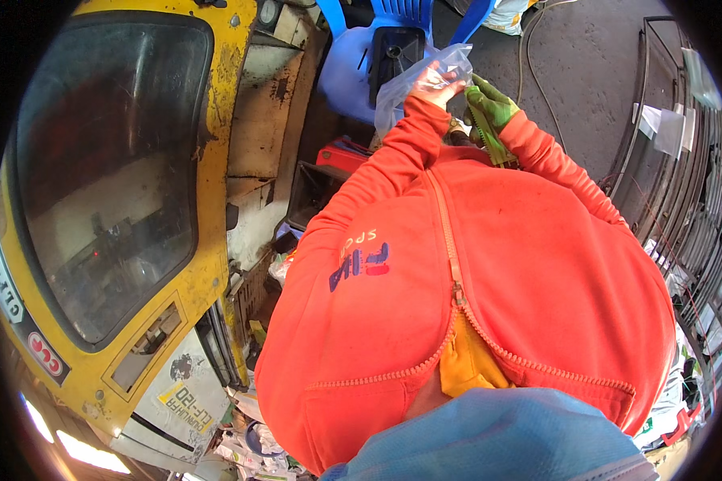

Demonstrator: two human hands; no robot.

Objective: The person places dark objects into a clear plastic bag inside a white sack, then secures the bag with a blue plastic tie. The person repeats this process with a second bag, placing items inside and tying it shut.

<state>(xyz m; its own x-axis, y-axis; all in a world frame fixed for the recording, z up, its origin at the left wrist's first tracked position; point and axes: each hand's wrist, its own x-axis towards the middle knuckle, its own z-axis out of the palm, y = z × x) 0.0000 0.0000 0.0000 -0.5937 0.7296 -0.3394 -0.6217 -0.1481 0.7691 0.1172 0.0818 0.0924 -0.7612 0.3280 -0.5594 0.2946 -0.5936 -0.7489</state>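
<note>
My left hand [435, 86], bare, reaches forward from an orange-red sleeve, its fingers closed on a clear plastic bag [393, 98]. The bag's crumpled film hangs to the left of the hand and partly covers the fingers. Close by on the right, my right hand [497, 107] wears a green glove, and its fingers curl toward the left hand. Below them a bright green strip with a ridged edge [489, 138] hangs from this hand; what exactly it is cannot be made out.
A blue plastic chair [345, 68] stands ahead with a black tray [405, 50] on it. On the left is a yellow machine [221, 160] with a large dark window. A red case [343, 154] lies beside it. Metal bars [674, 184] stand at right; a cable [529, 60] crosses the floor.
</note>
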